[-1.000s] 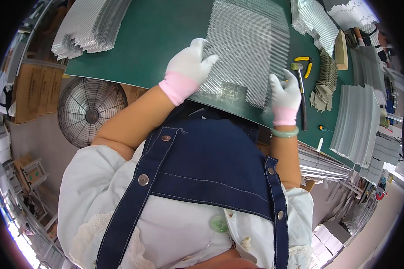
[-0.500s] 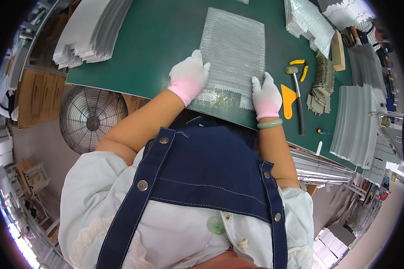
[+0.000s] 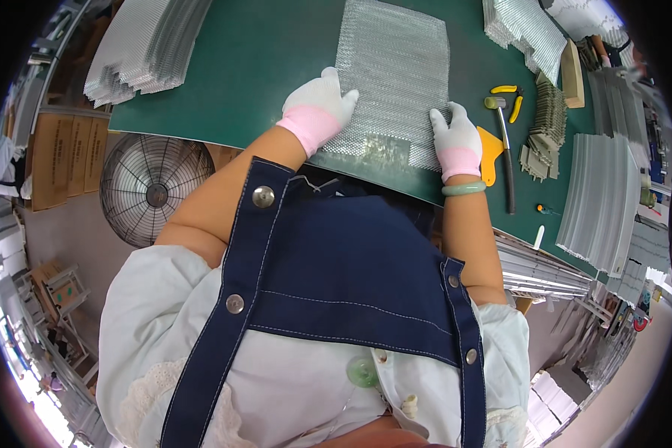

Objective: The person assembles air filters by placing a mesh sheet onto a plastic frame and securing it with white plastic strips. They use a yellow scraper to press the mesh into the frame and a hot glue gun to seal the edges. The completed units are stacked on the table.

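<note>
Head view, single entry. Left hand [image 3: 319, 107]: white knit glove with pink cuff, fingers spread and laid flat, palm down, on the near left corner of the mesh sheet [image 3: 392, 78]; pressing, not gripping. Right hand [image 3: 455, 138]: matching glove, green bangle [image 3: 464, 190] at the wrist, fingers apart and resting flat on the near right edge of the same sheet; nothing clasped in it. Mesh sheet: silvery, rectangular, fine honeycomb pattern, lying flat on the green mat [image 3: 261, 67], spanning the gap between the two hands and running away from them toward the far side of the bench. Just to the right of the right hand: a yellow scraper [image 3: 489, 155], partly tucked behind the wrist, then a hammer [image 3: 502, 145] lying with its handle toward the person. Beyond the hammer head: yellow-handled pliers [image 3: 509, 97]. Further right: a small stack of tan pieces [image 3: 545, 127] and a pile of grey ribbed panels [image 3: 601, 201]. Far left of the left hand: a fanned stack of silvery mesh sheets [image 3: 138, 52]. Below the bench edge, left of the left forearm: a round wire-guard fan [image 3: 155, 190]. Foreground: dark blue apron [image 3: 336, 276] over a white shirt.
</note>
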Demonstrator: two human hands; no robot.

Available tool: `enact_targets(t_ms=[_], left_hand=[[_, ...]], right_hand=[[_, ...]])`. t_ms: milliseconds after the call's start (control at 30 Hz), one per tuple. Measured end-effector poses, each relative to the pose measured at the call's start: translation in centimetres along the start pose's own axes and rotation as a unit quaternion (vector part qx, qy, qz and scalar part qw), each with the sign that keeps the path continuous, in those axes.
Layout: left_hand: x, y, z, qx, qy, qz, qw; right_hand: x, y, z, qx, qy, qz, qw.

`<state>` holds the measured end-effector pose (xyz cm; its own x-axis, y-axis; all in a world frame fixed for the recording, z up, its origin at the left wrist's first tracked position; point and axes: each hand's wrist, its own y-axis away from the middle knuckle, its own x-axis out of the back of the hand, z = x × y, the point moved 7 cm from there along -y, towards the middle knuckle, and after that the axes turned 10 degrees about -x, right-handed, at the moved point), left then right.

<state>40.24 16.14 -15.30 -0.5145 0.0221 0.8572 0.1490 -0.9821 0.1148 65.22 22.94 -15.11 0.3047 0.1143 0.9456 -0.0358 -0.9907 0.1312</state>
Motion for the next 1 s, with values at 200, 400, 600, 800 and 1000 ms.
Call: enact_targets(t_ms=[200, 400, 600, 800, 1000], left_hand=[[-0.4, 0.5, 0.3, -0.002, -0.048, -0.003, 0.999], [1.4, 0.6, 2.8, -0.155, -0.201, 0.129, 0.959], [-1.3, -0.3, 2.2, -0.237, -0.208, 0.102, 0.943], [0.5, -2.7, 3.5, -0.235, -0.173, 0.094, 0.952], [-0.4, -3.2, 3.3, -0.278, -0.147, 0.087, 0.945]], right_hand=[[-0.6, 0.6, -0.1, 0.010, 0.048, 0.038, 0.998], [0.8, 1.2, -1.4, 0.015, 0.136, 0.084, 0.987], [-0.9, -0.2, -1.3, 0.224, 0.170, 0.119, 0.952], [1.8, -2.1, -3.9, 0.270, 0.150, -0.027, 0.951], [11.5, -20.8, 2.5, 0.145, -0.098, 0.107, 0.979]])
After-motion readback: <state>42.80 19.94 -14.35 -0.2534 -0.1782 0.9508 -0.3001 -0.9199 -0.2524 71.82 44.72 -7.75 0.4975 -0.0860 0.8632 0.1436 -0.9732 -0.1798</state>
